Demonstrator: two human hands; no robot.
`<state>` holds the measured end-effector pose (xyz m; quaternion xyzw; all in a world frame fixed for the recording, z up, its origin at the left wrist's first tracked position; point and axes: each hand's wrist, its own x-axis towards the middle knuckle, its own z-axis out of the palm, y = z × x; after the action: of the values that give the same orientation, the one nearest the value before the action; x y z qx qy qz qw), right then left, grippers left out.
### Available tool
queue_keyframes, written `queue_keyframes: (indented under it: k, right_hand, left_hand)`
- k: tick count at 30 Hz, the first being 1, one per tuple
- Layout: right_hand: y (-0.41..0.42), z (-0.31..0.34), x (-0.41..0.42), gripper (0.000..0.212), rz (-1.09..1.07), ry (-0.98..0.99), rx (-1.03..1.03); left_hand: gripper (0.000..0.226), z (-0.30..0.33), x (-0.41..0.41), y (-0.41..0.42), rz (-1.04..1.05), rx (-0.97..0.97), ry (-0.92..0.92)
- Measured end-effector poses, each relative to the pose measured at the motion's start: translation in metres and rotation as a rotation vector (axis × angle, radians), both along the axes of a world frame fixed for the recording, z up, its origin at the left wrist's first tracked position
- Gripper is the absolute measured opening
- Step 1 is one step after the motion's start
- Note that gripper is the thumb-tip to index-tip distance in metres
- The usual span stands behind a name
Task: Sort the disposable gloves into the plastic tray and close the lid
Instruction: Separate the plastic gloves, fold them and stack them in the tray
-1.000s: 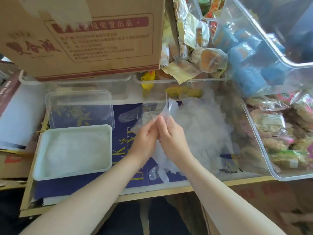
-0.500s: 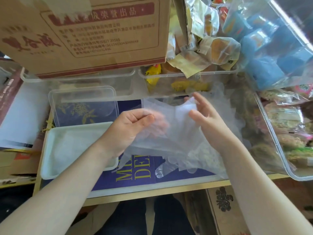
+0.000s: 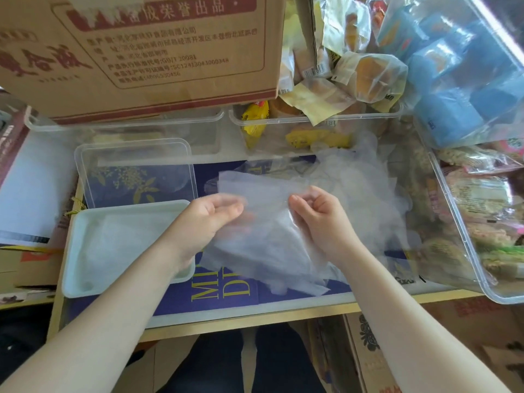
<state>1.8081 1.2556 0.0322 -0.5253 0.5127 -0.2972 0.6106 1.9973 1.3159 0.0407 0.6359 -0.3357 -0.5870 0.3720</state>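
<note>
Both hands hold one translucent disposable glove spread flat above the desk, near the centre of the view. The left hand grips the glove's left edge with fingers curled around the film. The right hand pinches the glove's upper right portion between thumb and curled fingers. The hands are apart, with the glove stretched between them.

At 3 o'clock from the held glove lies a loose pile of gloves, resting on the desk and touching the large clear bin of wrapped snacks at the right edge.

At 9 o'clock from the hands sits the white plastic tray, upright on the desk, with a thin layer of translucent film inside. The left wrist overlaps the tray's right rim. The clear lid lies flat just beyond the tray, at 11 o'clock from the hands, touching or nearly touching its far rim.

A cardboard box occupies 12 o'clock, resting on clear containers.
</note>
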Motion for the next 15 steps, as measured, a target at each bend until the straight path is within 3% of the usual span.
queue_keyframes:
  k: [3,5,6,8,9,11,15]
  right_hand:
    - [-0.003,-0.016,0.004,0.040,0.124,0.328,-0.081]
    - [-0.015,-0.037,-0.007,0.028,0.205,0.614,-0.142]
    - [-0.022,-0.047,-0.016,0.034,0.272,0.799,-0.182]
    - [-0.034,-0.066,-0.039,0.070,0.410,1.117,-0.278]
    - [-0.037,-0.073,-0.048,0.080,0.452,1.184,-0.318]
    - [-0.039,-0.083,-0.064,0.081,0.470,1.204,-0.355]
    - [-0.043,-0.090,-0.080,0.043,0.405,1.143,-0.516]
  left_hand:
    - [0.027,-0.018,-0.003,-0.005,0.146,0.113,-0.170]
    - [0.029,-0.028,0.001,-0.007,0.111,0.101,-0.499]
    - [0.030,-0.032,0.004,-0.006,0.081,0.083,-0.665]
    - [0.030,-0.039,0.010,-0.002,0.079,0.034,-0.870]
    - [0.030,-0.042,0.013,-0.001,0.099,0.015,-0.920]
    - [0.028,-0.047,0.013,0.001,0.125,0.006,-0.982]
    - [0.027,-0.049,0.004,-0.007,0.148,-0.030,-0.980]
